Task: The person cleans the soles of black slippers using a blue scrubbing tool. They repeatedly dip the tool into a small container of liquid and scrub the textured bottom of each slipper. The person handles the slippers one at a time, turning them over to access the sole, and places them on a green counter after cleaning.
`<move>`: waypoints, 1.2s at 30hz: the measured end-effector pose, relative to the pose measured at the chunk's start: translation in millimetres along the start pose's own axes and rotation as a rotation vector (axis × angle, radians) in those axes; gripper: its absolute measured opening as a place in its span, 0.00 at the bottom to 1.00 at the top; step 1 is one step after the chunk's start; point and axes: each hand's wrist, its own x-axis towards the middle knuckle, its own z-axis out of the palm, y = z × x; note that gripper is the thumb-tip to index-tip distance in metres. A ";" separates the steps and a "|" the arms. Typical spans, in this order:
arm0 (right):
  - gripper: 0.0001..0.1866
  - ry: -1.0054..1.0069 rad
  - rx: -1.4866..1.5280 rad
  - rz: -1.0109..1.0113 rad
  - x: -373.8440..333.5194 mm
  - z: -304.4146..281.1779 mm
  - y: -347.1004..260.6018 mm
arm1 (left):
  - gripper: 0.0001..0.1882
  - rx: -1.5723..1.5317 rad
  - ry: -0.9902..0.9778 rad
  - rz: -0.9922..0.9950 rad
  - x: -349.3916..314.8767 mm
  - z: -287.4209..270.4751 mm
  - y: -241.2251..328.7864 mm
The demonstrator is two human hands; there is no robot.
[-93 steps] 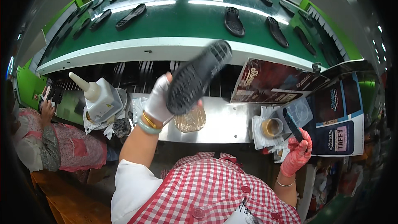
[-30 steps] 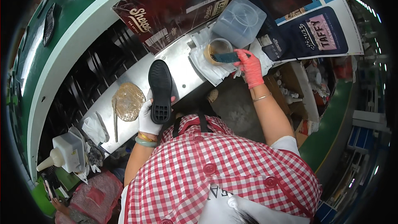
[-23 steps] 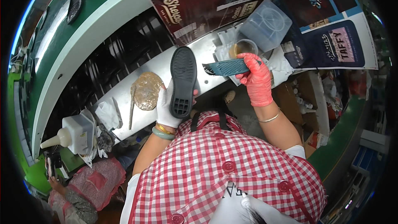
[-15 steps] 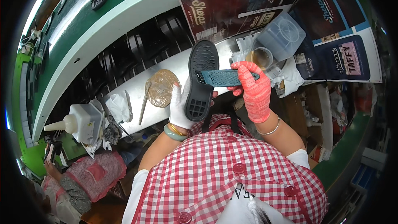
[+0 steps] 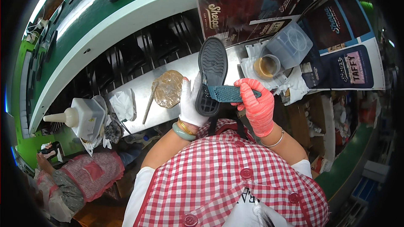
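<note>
My left hand (image 5: 192,101), in a white glove with bare fingertips, grips a black shoe sole (image 5: 213,56) by its side. The sole stands lengthwise before me, its wavy tread at the far end and square blocks at the near end. In a pinkish-red glove, my right hand (image 5: 256,107) pinches a flat teal strip (image 5: 229,94) with a textured face; I cannot make out its exact kind. The strip's left end overlaps the sole just above the square blocks. Whether it presses on the sole is hard to tell.
Left of my hands, a metal bench (image 5: 168,113) bears a brown lump in clear plastic (image 5: 169,90), a thin stick (image 5: 150,103) and a white spouted bottle (image 5: 86,119). On the right stand a cup (image 5: 267,66) and a clear tub (image 5: 290,44). A green conveyor (image 5: 90,10) curves behind; a co-worker (image 5: 80,180) sits left.
The teal strip has moved nearer me along the sole, toward the square blocks. The sole has turned more upright in my left hand. My right hand has come slightly lower.
</note>
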 end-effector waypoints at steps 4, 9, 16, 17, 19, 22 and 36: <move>0.11 -0.030 -0.030 0.010 -8.4 1.0 -0.1 | 0.39 -0.073 -0.031 -0.006 3.5 4.8 -0.3; 0.11 -0.087 -0.094 0.004 -14.2 -0.6 -6.3 | 0.38 0.406 -0.183 0.059 5.2 -7.5 -1.3; 0.09 -0.292 -0.151 0.055 -6.6 -10.8 -23.1 | 0.43 -0.157 -0.034 -0.242 1.8 9.2 7.6; 0.09 -0.309 -0.168 0.087 -5.0 -11.1 -27.2 | 0.43 -0.133 -0.039 -0.281 1.4 9.7 10.2; 0.10 -0.349 -0.195 0.145 0.3 -12.1 -31.3 | 0.44 -0.088 -0.049 -0.358 1.3 9.0 13.4; 0.13 -0.372 -0.191 0.273 7.2 -8.7 -39.5 | 0.43 -0.054 0.041 -0.478 3.8 4.7 15.7; 0.14 -0.573 -0.421 0.415 36.2 15.9 -62.4 | 0.45 0.158 0.060 -0.773 7.0 11.6 33.7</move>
